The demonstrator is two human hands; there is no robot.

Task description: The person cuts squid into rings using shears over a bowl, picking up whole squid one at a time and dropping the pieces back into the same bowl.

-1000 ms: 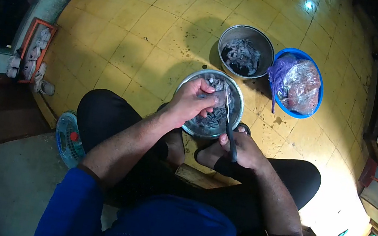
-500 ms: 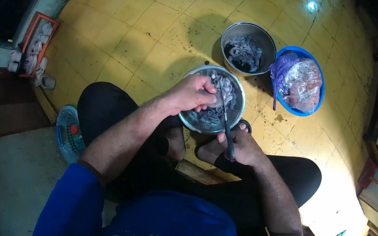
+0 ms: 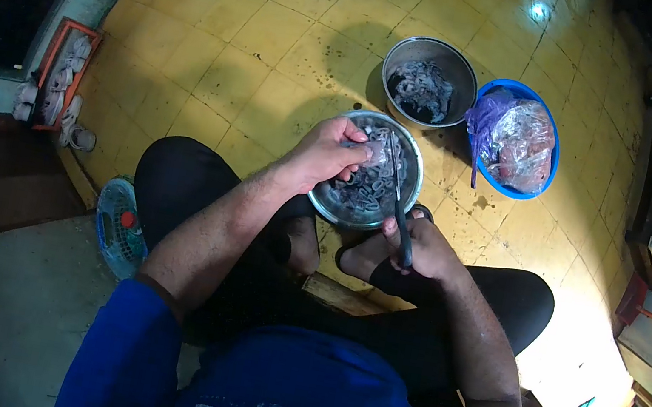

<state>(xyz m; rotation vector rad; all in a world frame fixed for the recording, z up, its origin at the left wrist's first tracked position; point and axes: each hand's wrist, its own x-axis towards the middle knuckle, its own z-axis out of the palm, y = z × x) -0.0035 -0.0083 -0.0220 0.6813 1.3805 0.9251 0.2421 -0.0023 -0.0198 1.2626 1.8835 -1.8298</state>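
My left hand (image 3: 326, 152) is over the left side of a round metal bowl (image 3: 322, 205), its thumb and fingers pinching a pale, translucent piece of squid (image 3: 376, 153). Below it in the bowl lie cut squid rings (image 3: 363, 188), pale with dark edges. My right hand (image 3: 426, 250) is at the bowl's lower right, closed around the black handle of a pair of scissors (image 3: 400, 231). The blades point up and away over the bowl, just right of the held piece. Part of the handle is hidden by my fingers.
Behind the bowl stands a deeper metal pot (image 3: 391, 57) with pale pieces in dark liquid. Right of it, a blue basin (image 3: 556, 160) holds a plastic-wrapped bundle (image 3: 521, 146) and a purple bag (image 3: 486, 122). A blue-green basket (image 3: 115, 229) sits left of my knee.
My left hand has shifted slightly left, and the squid piece is now apart from the blades. The scissors have swung slightly right and stand more upright in view.
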